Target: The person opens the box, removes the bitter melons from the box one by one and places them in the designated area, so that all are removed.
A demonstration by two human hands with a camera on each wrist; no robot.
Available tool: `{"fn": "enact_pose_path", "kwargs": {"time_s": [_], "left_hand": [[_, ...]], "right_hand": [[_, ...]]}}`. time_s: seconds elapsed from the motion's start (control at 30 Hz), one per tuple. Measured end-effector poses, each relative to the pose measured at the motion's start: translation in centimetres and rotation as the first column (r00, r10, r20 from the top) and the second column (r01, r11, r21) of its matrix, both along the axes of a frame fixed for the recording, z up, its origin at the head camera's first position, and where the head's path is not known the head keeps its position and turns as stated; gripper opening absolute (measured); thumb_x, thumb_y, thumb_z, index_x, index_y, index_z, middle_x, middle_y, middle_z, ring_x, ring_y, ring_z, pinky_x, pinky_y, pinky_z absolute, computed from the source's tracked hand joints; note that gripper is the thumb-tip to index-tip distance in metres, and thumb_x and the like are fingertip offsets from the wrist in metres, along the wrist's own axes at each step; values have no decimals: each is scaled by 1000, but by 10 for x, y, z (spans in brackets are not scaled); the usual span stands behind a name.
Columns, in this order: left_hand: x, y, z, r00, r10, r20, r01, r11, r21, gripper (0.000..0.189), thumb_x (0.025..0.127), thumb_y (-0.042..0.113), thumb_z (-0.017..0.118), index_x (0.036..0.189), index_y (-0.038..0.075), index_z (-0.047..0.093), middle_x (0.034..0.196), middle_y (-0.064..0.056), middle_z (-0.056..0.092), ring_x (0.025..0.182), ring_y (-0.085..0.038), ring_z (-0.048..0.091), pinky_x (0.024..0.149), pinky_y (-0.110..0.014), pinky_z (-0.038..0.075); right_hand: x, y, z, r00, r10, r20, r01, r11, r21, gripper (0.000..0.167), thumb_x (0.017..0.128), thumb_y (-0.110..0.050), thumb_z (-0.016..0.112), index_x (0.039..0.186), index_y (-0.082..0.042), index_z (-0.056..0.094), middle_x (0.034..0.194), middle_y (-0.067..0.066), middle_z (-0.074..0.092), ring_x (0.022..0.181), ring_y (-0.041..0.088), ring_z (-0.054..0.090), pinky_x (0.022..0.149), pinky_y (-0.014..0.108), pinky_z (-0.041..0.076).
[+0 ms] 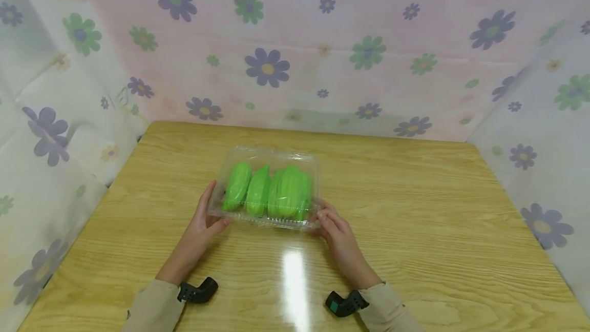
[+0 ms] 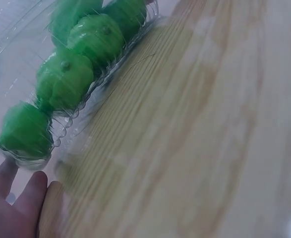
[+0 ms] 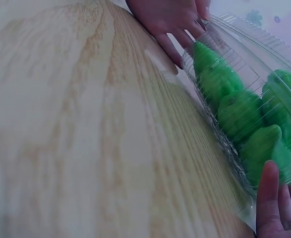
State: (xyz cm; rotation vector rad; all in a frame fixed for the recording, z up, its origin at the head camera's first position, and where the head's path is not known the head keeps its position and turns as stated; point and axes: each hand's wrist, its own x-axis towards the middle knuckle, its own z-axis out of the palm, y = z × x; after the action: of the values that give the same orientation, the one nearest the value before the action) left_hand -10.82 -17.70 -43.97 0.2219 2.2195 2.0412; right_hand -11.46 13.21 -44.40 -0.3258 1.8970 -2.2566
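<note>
A clear plastic clamshell box (image 1: 301, 158) is held between both hands over the middle of the table. Inside lie several bright green, ridged, gourd-like vegetables (image 1: 237, 186), side by side, some with pointed ends. At the box's left side my left hand (image 1: 198, 232) grips the edge, its thumb by the front corner. My right hand (image 1: 338, 237) grips the front right corner, some fingertips hidden behind the plastic. In the right wrist view the right fingers (image 3: 268, 198) reach the box's near end. The left wrist view shows the box's ribbed side close above the wood.
A wood-grain table (image 1: 415, 209) spreads around the box, with a bright light reflection near the front. Flower-printed curtains (image 1: 313, 76) stand behind it and at both sides. Black bands with small devices (image 1: 200, 291) sit on both wrists, over beige sleeves (image 1: 154, 309).
</note>
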Motion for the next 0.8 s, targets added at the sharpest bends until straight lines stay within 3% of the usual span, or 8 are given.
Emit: {"fn": "enact_pose_path", "kwargs": {"time_s": [0.33, 0.47, 0.57, 0.8], "left_hand": [[-1, 1, 2, 1000, -7, -13, 7, 1000, 17, 81, 89, 16, 56, 143, 30, -2, 148, -1, -1, 133, -25, 10, 101, -48, 20], [-2, 1, 3, 1000, -18, 1, 18, 1000, 24, 82, 89, 18, 57, 143, 31, -4, 148, 0, 1, 133, -22, 10, 103, -44, 16], [-1, 1, 4, 1000, -16, 14, 15, 1000, 7, 81, 89, 20, 56, 143, 33, -4, 148, 0, 0, 133, -25, 10, 103, -46, 16], [1, 2, 5, 998, 53, 36, -50, 996, -79, 76, 90, 28, 54, 142, 36, 1, 148, 1, -1, 120, -35, 34, 95, -53, 27]], "right_hand": [[0, 1, 3, 999, 32, -1, -32, 999, -24, 42, 95, -29, 44, 96, 13, 48, 142, 10, 23, 122, 33, 32, 89, 48, 39], [0, 1, 4, 995, 89, -46, -90, 996, -15, 43, 97, -28, 38, 114, 10, 47, 144, 11, 18, 126, 30, 27, 90, 51, 37], [-1, 2, 4, 989, 127, -74, -126, 992, 17, 43, 98, -28, 34, 128, 1, 42, 145, 11, 14, 128, 27, 23, 91, 51, 37], [0, 1, 4, 978, 164, -128, -149, 982, 120, 41, 100, -26, 28, 137, -12, 36, 146, 7, 11, 128, 26, 23, 89, 47, 40]]}}
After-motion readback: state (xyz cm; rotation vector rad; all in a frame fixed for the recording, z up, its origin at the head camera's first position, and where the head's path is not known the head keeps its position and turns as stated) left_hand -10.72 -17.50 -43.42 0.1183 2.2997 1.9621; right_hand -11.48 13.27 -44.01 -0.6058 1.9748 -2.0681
